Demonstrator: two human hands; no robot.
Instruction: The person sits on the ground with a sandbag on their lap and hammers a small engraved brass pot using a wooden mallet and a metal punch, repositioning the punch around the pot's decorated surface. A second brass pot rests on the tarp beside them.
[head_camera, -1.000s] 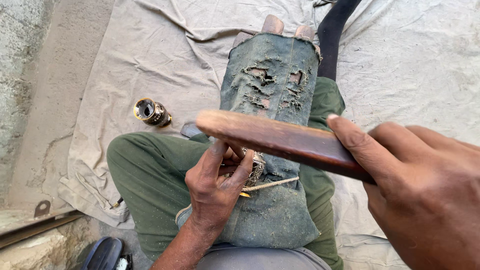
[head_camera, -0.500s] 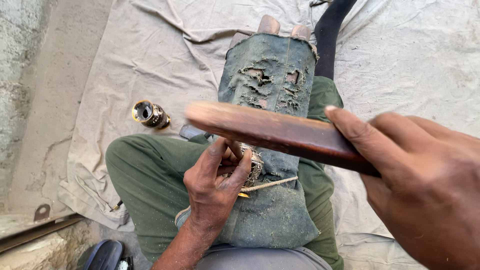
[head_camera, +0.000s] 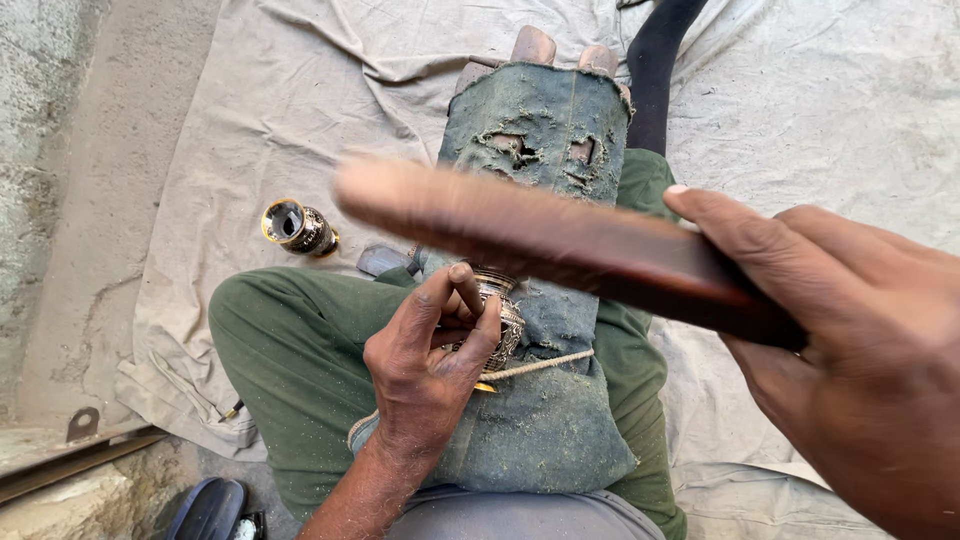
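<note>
My left hand (head_camera: 430, 350) grips a small engraved metal piece (head_camera: 497, 310), holding it against a worn green cloth pad (head_camera: 540, 400) over a block on my lap. A thin cord (head_camera: 540, 364) crosses the pad next to it. My right hand (head_camera: 850, 340) holds one end of a long dark wooden stick (head_camera: 560, 235), which is raised above the metal piece and blurred from motion. The stick reaches leftward over the pad, clear of the metal piece.
A second shiny metal piece (head_camera: 298, 226), hollow and on its side, lies on the grey cloth (head_camera: 250, 120) spread over the ground. My legs in green trousers (head_camera: 290, 350) are folded. A dark slipper (head_camera: 205, 508) sits at the lower left beside a concrete floor (head_camera: 60, 200).
The stick has swung upward and to the left, away from the metal piece, and is now blurred. My left hand keeps its grip in the same place.
</note>
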